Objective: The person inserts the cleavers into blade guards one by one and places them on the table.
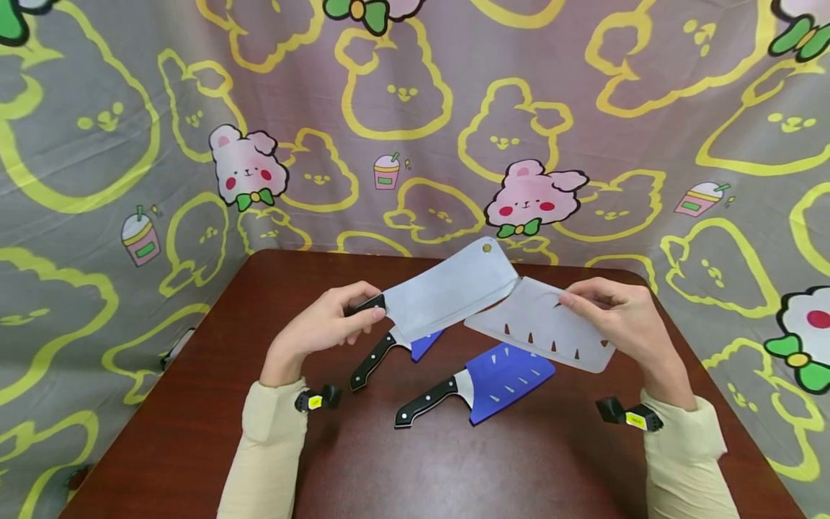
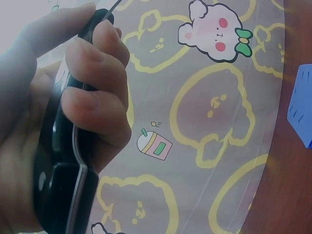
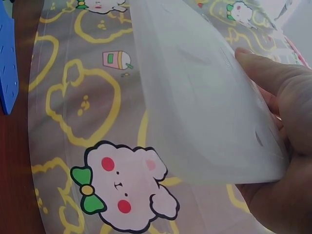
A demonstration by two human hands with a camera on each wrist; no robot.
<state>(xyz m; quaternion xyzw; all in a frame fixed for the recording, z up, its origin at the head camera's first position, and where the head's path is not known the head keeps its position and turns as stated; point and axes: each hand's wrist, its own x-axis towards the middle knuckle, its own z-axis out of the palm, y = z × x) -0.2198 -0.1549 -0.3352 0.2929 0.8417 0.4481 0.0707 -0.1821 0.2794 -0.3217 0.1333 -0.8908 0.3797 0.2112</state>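
My left hand [image 1: 320, 317] grips a cleaver by its black handle [image 2: 63, 146], fingers wrapped round it in the left wrist view. The bare, wide blade [image 1: 447, 288] points up to the right, with a hole near its far corner. My right hand [image 1: 622, 317] pinches a whitish translucent blade guard [image 3: 195, 102] by its edge, thumb on the near face. Small pointed slots run along the guard. The guard's left corner meets the blade's far lower corner in the head view. Both are held above the table.
Below lie two more black-handled cleavers on the dark red-brown table [image 1: 363, 461]. The nearer cleaver [image 1: 428, 404] wears a blue slotted guard [image 1: 512, 378]. The farther cleaver [image 1: 372, 360], also in blue, is partly hidden by the held blade. A patterned cloth [image 1: 415, 130] hangs behind.
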